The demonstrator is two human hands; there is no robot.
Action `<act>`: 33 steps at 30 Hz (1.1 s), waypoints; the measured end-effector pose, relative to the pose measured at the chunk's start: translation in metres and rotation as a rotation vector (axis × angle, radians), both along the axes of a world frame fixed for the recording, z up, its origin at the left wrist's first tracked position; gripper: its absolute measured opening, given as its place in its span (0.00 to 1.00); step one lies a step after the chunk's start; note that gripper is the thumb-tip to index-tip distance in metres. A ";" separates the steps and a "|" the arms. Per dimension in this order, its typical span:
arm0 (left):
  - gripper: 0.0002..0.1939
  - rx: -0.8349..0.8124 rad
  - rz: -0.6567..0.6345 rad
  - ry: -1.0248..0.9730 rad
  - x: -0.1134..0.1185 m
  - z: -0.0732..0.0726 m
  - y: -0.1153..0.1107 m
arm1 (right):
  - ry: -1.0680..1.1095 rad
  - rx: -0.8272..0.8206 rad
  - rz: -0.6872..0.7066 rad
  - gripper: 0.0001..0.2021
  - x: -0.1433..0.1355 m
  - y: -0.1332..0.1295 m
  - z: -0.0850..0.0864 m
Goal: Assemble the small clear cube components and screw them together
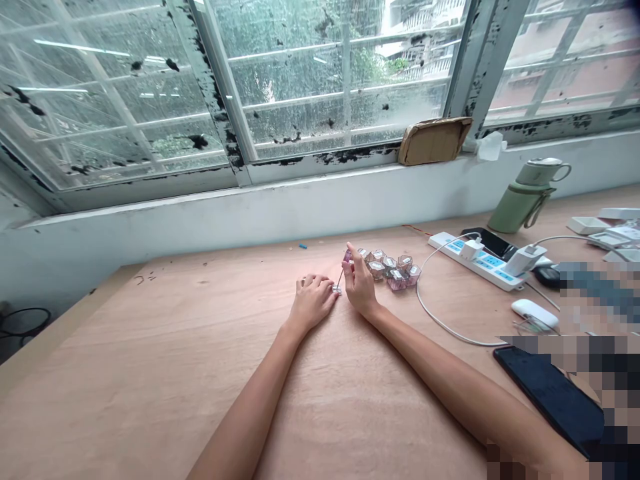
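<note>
My right hand point(361, 288) is closed around a slim screwdriver point(341, 279), its handle pinkish-purple and its thin metal shaft slanting down to the left. The shaft's tip meets a small whitish piece point(337, 290) on the wooden table. My left hand point(314, 299) lies palm down on the table, thumb and fingertips pressed against that piece; its exact kind is too small to tell. Just right of my right hand stands a cluster of several small see-through hexagonal boxes point(397, 279), brownish and purple, with white labels.
On the wooden table point(165, 347), a white power strip point(477, 260) with chargers and a looping white cable lies to the right. Beyond it are a green flask point(523, 207) and a mouse point(546, 277). A black phone point(550, 397) lies near my right forearm. A blue bit point(303, 247) sits toward the back edge.
</note>
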State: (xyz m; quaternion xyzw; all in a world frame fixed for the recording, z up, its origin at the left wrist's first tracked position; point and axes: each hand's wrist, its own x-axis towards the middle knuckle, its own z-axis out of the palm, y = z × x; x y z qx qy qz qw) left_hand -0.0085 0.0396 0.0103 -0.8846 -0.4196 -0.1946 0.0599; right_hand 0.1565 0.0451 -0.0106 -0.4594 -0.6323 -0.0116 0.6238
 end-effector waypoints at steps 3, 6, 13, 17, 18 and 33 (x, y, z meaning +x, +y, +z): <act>0.11 -0.005 0.002 0.003 0.000 0.001 -0.001 | -0.012 0.010 0.019 0.23 0.000 -0.001 0.001; 0.12 -0.015 0.008 0.013 0.001 0.003 -0.002 | -0.022 0.021 0.033 0.24 -0.001 -0.002 0.001; 0.12 -0.024 0.013 0.027 0.000 0.003 -0.002 | -0.087 0.030 0.083 0.23 -0.004 -0.003 -0.001; 0.12 -0.022 0.013 0.019 0.000 0.002 -0.001 | -0.069 0.006 0.105 0.24 -0.005 -0.005 0.000; 0.12 -0.020 0.012 0.017 0.000 0.002 -0.001 | -0.062 0.000 0.109 0.24 -0.005 -0.006 0.001; 0.13 -0.029 0.014 0.024 0.001 0.003 -0.002 | -0.071 0.017 0.052 0.20 -0.005 -0.008 0.003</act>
